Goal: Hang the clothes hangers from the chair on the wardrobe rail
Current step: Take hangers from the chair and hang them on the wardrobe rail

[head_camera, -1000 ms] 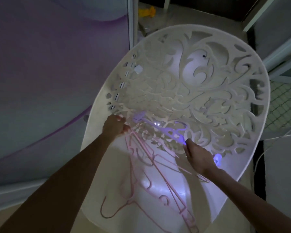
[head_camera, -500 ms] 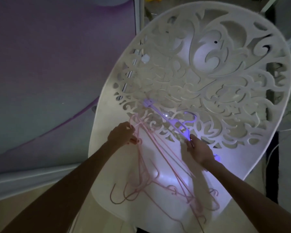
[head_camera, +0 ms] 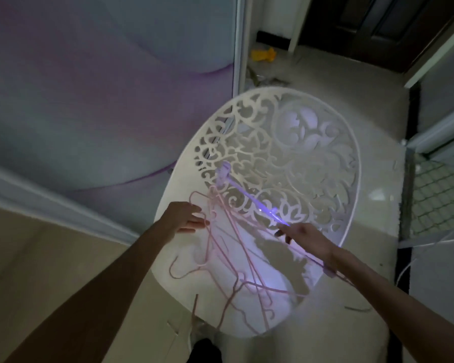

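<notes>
A white chair (head_camera: 351, 195) with a cut-out scroll backrest stands in front of me. Several thin pink hangers (head_camera: 236, 258) lie tangled on its seat, some ends hanging over the front edge. A lavender clip hanger (head_camera: 247, 195) leans across the lower backrest. My right hand (head_camera: 304, 239) grips that hanger's bar, and one of its clips shows under my wrist. My left hand (head_camera: 186, 218) is at the upper ends of the pink hangers with fairly straight fingers, fingertips touching one wire. No wardrobe rail is in view.
A sliding wardrobe door (head_camera: 102, 100) with a grey and purple pattern fills the left. On the floor behind the chair lies a yellow object (head_camera: 264, 55). A white cable (head_camera: 414, 260) runs along the floor at right, beside a mesh-patterned mat (head_camera: 440, 195).
The view has pulled back from the chair. My left hand has slackened from a grip to straight fingers on the pink hangers, which have slid toward the seat's front. My right hand keeps the lavender hanger.
</notes>
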The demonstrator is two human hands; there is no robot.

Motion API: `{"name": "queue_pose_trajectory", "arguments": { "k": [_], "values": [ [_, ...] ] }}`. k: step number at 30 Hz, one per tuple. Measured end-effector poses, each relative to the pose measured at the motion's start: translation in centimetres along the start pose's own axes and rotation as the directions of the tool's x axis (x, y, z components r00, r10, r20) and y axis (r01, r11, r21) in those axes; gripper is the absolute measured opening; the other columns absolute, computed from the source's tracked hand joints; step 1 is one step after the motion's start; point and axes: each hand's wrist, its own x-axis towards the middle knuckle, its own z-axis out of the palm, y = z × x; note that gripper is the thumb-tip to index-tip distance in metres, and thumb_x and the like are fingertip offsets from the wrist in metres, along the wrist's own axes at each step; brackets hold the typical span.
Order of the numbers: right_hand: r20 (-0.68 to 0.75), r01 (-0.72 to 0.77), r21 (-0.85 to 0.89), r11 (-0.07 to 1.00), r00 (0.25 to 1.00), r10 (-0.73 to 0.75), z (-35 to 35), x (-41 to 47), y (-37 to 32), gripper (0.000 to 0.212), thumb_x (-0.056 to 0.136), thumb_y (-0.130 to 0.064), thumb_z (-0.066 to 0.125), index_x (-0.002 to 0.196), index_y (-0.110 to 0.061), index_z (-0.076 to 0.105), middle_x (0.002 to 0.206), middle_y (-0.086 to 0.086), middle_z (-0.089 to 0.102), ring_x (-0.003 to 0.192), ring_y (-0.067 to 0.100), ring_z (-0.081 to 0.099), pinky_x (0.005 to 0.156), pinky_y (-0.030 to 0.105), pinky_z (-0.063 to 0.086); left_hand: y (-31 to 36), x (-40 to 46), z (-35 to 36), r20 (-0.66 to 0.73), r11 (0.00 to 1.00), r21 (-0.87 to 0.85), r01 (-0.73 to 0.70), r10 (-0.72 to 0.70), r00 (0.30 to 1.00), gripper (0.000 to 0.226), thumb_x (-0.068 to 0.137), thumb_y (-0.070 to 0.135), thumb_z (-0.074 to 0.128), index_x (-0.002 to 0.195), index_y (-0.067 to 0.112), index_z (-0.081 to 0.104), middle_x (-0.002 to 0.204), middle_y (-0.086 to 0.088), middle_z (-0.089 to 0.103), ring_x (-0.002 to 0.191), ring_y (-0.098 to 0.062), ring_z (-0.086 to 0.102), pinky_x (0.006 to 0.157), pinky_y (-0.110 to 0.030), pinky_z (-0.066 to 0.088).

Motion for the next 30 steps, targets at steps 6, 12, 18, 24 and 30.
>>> {"name": "queue_pose_trajectory", "arguments": {
  "k": [6, 12, 18, 24, 30],
  "values": [
    [0.299, 0.146, -0.043, 0.988, 0.946, -0.127, -3.2, -9.3, -5.0, 0.038, 0.091, -0.045, 0.053, 0.092, -0.013, 0.073, 0.068, -0.014, 0.072, 0.047, 0.002, 0.035, 0.046, 0.016, 0.025, -0.8, -12.2, -0.8, -0.048, 0.961, -0.274, -0.047, 0.035, 0.998, 0.021, 0.098, 0.022, 0.039, 0.102, 0.011, 0.057, 0.072, -0.008, 0.075, 0.06, -0.011, 0.07, 0.053, -0.017, 0.053],
    [0.316, 0.322, 0.103, 0.941, 0.887, -0.338, -0.9, -16.7, -10.3, 0.027, 0.094, -0.032, 0.053, 0.079, -0.014, 0.067, 0.04, -0.009, 0.031, 0.035, 0.005, 0.026, 0.039, 0.015, 0.023, -4.2, -24.5, -1.7, 0.019, 0.478, -0.867, -0.141, 0.314, 0.949, 0.036, 0.099, 0.034, 0.035, 0.114, 0.007, 0.054, 0.092, -0.007, 0.075, 0.079, -0.015, 0.074, 0.064, -0.027, 0.06],
    [0.284, 0.287, 0.189, 0.939, 0.9, -0.332, 6.2, -22.9, -17.2, 0.027, 0.094, -0.029, 0.052, 0.073, -0.016, 0.062, 0.031, -0.009, 0.035, 0.026, 0.001, 0.025, 0.032, 0.012, 0.021, -8.8, -35.2, -1.1, -0.113, 0.003, -0.992, -0.125, 0.395, 0.912, 0.057, 0.096, 0.044, 0.022, 0.127, 0.002, 0.045, 0.124, -0.014, 0.058, 0.113, -0.027, 0.056, 0.09, -0.041, 0.04],
    [0.406, 0.313, 0.137, 0.94, 0.848, -0.341, 12.1, -28.3, -23.0, 0.028, 0.092, -0.026, 0.056, 0.068, -0.013, 0.058, 0.046, -0.002, 0.042, 0.026, 0.002, 0.027, 0.033, 0.015, 0.022, -11.2, -42.8, -5.5, -0.34, -0.072, -0.941, -0.332, 0.196, 0.92, 0.043, 0.096, 0.033, 0.025, 0.076, 0.007, 0.053, 0.065, -0.005, 0.062, 0.067, -0.017, 0.058, 0.072, -0.031, 0.048],
    [0.33, 0.589, -0.215, 0.779, 0.794, -0.51, 16.4, -33.3, -30.8, 0.03, 0.099, -0.034, 0.037, 0.081, -0.019, 0.055, 0.08, 0.006, 0.051, 0.064, 0.011, 0.052, 0.062, 0.025, 0.046, -14.1, -49.2, -16.3, -0.469, -0.008, -0.883, -0.469, 0.052, 0.882, 0.038, 0.093, 0.022, 0.022, 0.062, 0.007, 0.038, 0.033, -0.003, 0.04, 0.022, -0.012, 0.036, 0.038, -0.008, 0.036]
  ]
}}
